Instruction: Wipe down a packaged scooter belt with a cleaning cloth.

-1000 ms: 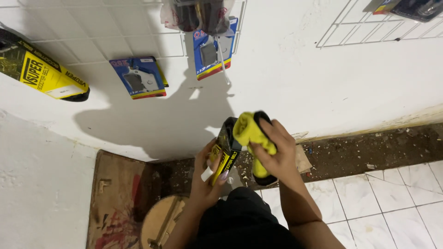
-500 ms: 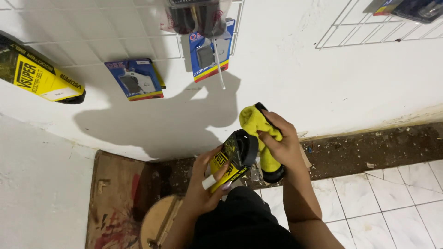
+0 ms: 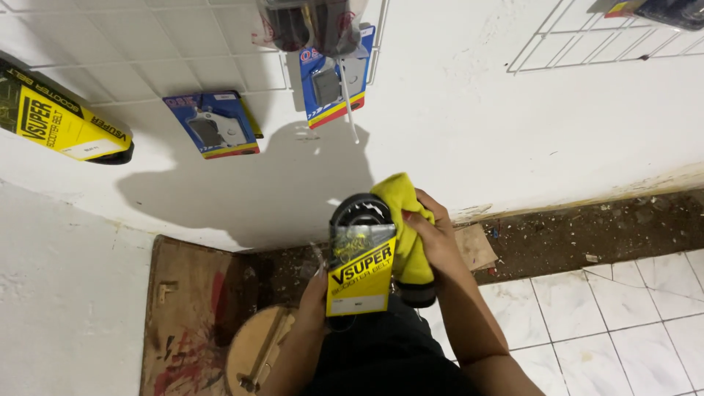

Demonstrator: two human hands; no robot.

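Observation:
My left hand (image 3: pixel 317 293) holds a black looped belt in a yellow and black card sleeve (image 3: pixel 361 271), gripping it from below at the lower left edge. My right hand (image 3: pixel 433 238) presses a yellow cloth (image 3: pixel 407 220) against the belt's right side. The cloth covers part of the belt's black loop (image 3: pixel 359 209). Both hands are raised in front of a white wall.
A white wire grid (image 3: pixel 183 66) on the wall carries a similar yellow-sleeved belt (image 3: pixel 62 121) at left, two blue carded parts (image 3: pixel 213 125) (image 3: pixel 334 84) and a clear bag of dark items (image 3: pixel 312 26). A second grid (image 3: pixel 587 37) hangs at right. Below are a wooden board (image 3: pixel 187 315), a round wooden stool (image 3: pixel 257 352), debris and white floor tiles (image 3: pixel 609 308).
The belt has turned so its yellow sleeve now faces me. The yellow cloth has shifted from the front of the belt to its upper right side.

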